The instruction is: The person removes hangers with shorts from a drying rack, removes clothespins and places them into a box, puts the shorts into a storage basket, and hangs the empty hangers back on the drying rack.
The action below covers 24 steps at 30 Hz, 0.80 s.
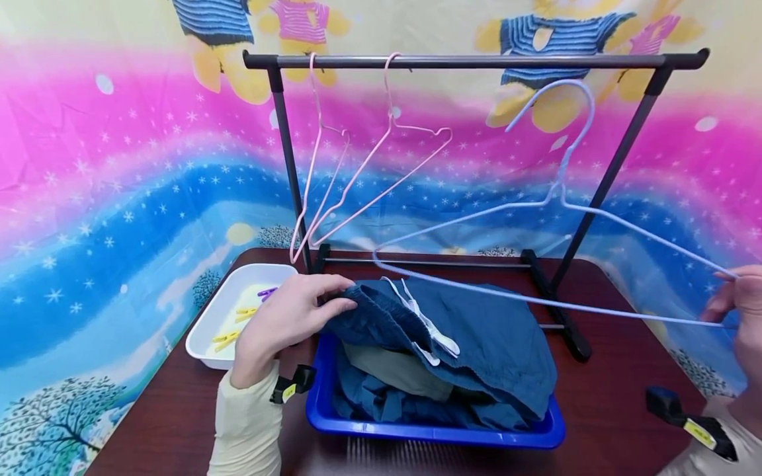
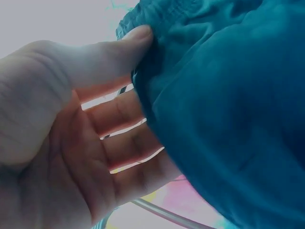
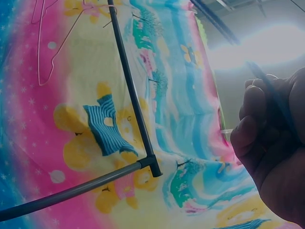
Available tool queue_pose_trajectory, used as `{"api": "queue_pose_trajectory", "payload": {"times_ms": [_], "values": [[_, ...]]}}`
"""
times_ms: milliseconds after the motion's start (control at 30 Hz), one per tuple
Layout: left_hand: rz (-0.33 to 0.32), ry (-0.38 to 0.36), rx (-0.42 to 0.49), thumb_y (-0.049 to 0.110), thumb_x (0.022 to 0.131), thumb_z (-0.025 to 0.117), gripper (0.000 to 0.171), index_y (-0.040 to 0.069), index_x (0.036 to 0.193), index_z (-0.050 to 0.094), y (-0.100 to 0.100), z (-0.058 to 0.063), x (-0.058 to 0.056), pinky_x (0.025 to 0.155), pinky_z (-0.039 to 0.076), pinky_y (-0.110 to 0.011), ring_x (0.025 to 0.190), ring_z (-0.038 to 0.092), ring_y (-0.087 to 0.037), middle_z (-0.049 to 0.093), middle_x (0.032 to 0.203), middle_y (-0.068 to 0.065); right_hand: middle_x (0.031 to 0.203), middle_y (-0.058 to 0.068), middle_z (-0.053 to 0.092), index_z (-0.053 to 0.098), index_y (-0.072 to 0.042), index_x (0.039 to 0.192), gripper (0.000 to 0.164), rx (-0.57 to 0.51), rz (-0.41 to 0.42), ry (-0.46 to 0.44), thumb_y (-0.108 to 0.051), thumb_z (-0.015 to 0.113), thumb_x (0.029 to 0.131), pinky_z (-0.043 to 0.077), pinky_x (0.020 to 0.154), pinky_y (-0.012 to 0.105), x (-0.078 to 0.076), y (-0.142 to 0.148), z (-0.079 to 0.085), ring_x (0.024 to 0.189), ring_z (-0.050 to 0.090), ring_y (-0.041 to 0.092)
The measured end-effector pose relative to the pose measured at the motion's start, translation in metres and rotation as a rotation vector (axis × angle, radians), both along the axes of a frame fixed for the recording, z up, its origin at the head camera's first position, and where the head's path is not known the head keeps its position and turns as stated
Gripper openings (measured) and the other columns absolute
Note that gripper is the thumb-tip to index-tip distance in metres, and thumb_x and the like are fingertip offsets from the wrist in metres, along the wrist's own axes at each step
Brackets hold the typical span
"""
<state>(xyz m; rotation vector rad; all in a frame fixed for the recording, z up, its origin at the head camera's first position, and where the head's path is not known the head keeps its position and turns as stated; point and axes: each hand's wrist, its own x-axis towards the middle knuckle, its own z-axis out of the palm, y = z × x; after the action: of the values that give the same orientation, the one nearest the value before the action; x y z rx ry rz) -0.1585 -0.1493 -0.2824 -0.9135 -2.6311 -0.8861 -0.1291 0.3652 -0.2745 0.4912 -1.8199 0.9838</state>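
Observation:
My left hand [image 1: 290,315] pinches the gathered elastic waistband of a dark blue pair of drawstring shorts or trousers [image 1: 506,344] at its left end, thumb on one face and fingers behind. White drawstrings [image 1: 425,320] hang out of the waistband. At the far right my right hand [image 1: 747,324] grips the right end of a light blue hanger [image 1: 476,285], partly cut off by the frame edge. Its left end reaches over the waistband, hook upward. Beneath the garment, more dark cloth [image 1: 399,370] lies in a blue basket [image 1: 428,433].
Two pink hangers [image 1: 389,132] hang from the left of a black rack [image 1: 476,62] behind the basket. A white tray [image 1: 199,350] with yellow and purple clothespins [image 1: 226,340] stands left on the brown table [image 1: 619,377]. A printed cloth [image 1: 149,178] backs everything.

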Motion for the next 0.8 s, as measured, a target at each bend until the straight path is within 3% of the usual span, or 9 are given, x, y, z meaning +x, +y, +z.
{"api": "queue_pose_trajectory", "payload": {"times_ms": [133,233,433,600,800], "values": [[-0.055,-0.079,-0.001,0.031,0.095,0.065,0.018,0.025,0.110,0.072,-0.004,0.001,0.000,0.075,0.054,-0.024,0.076,0.060,0.001,0.071,0.100,0.013,0.075,-0.031,0.049,0.062,-0.027,0.110,0.034,-0.015,-0.107,-0.062,-0.005,0.036,0.105,0.035,0.073,0.005,0.000,0.001,0.000,0.068,0.045,-0.015],[-0.048,-0.090,0.000,0.035,0.097,0.061,0.016,0.029,0.106,0.073,-0.008,0.003,0.000,0.079,0.054,-0.025,0.081,0.061,0.001,0.070,0.097,0.016,0.073,-0.031,0.049,0.061,-0.031,0.108,0.035,-0.025,-0.140,-0.090,-0.006,0.037,0.106,0.033,0.071,0.008,0.000,-0.002,0.003,0.068,0.043,-0.012],[0.061,-0.118,-0.033,0.041,0.099,0.056,0.021,0.029,0.107,0.072,-0.027,0.000,-0.004,0.072,0.051,-0.027,0.065,0.055,-0.005,0.064,0.080,0.015,0.067,-0.023,0.057,0.071,-0.014,0.100,0.034,-0.114,0.051,0.008,-0.001,0.040,0.103,0.032,0.059,0.007,-0.006,-0.008,0.005,0.063,0.052,-0.011],[0.131,-0.143,-0.088,0.040,0.100,0.055,0.024,0.024,0.102,0.072,-0.048,-0.009,-0.021,0.072,0.050,-0.029,0.072,0.056,-0.007,0.066,0.085,0.007,0.067,-0.023,0.057,0.071,-0.014,0.100,0.034,-0.119,0.050,0.008,0.000,0.040,0.103,0.032,0.058,0.005,-0.006,-0.010,0.006,0.062,0.053,-0.012],[0.195,-0.164,-0.106,0.041,0.100,0.053,0.027,0.022,0.098,0.072,-0.066,-0.011,-0.038,0.068,0.048,-0.029,0.073,0.060,-0.008,0.069,0.085,0.005,0.068,-0.017,0.061,0.069,0.012,0.100,0.027,-0.135,0.140,0.065,0.002,0.044,0.101,0.043,0.063,0.002,-0.008,-0.014,0.010,0.061,0.057,-0.009]]}}
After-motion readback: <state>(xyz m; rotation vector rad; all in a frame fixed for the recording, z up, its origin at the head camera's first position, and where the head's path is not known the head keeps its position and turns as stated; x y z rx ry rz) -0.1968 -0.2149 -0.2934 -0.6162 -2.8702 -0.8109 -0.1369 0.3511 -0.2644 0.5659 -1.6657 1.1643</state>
